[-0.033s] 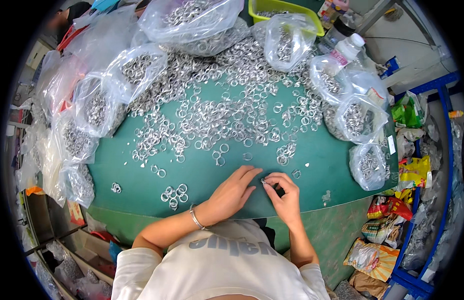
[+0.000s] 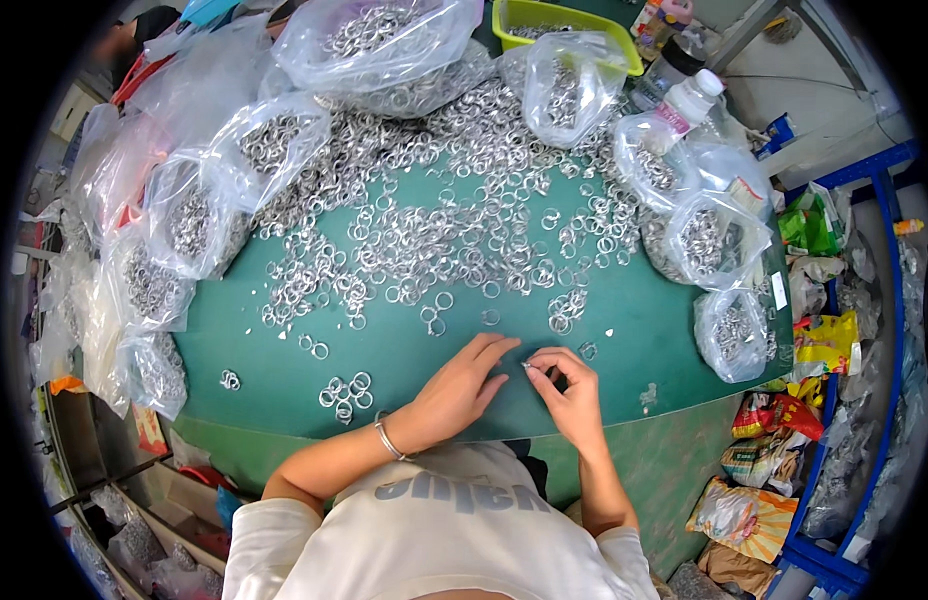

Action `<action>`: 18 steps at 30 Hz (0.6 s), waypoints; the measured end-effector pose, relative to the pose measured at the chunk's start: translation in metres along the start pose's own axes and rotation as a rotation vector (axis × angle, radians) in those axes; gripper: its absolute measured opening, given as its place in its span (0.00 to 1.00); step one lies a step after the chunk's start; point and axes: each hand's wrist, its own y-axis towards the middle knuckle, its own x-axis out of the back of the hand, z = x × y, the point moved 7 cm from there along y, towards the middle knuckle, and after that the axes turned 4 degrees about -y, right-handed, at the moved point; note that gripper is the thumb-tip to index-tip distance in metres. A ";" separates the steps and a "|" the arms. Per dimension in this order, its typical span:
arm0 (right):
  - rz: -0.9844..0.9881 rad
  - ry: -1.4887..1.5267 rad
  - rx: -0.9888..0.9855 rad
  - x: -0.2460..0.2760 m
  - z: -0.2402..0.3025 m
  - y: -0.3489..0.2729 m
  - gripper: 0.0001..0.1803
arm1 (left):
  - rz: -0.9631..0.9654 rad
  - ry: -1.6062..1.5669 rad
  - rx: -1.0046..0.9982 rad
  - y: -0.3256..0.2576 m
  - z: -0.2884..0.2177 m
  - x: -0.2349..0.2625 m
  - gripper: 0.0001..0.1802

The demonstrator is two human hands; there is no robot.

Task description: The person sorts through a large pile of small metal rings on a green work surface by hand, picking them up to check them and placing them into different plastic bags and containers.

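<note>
My right hand (image 2: 567, 393) pinches a small silvery ring (image 2: 527, 364) between thumb and fingertips, just above the green tabletop (image 2: 234, 330); most of the ring is hidden by the fingers. To its left, my left hand (image 2: 458, 390) has its fingers stretched out toward the right hand, with nothing visible in it. A silver bracelet (image 2: 386, 437) circles the left wrist. Beyond both hands spreads a wide heap of loose metal rings (image 2: 434, 245). A small cluster of rings (image 2: 345, 396) lies left of my left hand, and a smaller bunch (image 2: 230, 379) sits farther left.
Clear plastic bags of rings line both sides, among them one at the left (image 2: 151, 372) and one at the right (image 2: 732, 335). A yellow-green basin (image 2: 624, 52) and a white-capped bottle (image 2: 692, 100) stand at the back. Blue shelving (image 2: 889, 250) with colourful packets rises at the right.
The whole view has shifted very slightly. Both hands keep nearly the same pose, and the ring stays pinched in my right fingertips.
</note>
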 end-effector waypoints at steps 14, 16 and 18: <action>-0.128 -0.746 0.383 -0.007 0.032 0.070 0.27 | -0.125 0.022 0.058 -0.007 0.030 0.006 0.08; 0.029 -0.812 0.407 -0.026 0.022 0.071 0.31 | -0.128 0.063 0.034 -0.007 0.025 0.007 0.07; 0.139 -0.854 0.424 -0.036 0.021 0.064 0.31 | -0.128 0.065 0.067 -0.007 0.020 0.011 0.07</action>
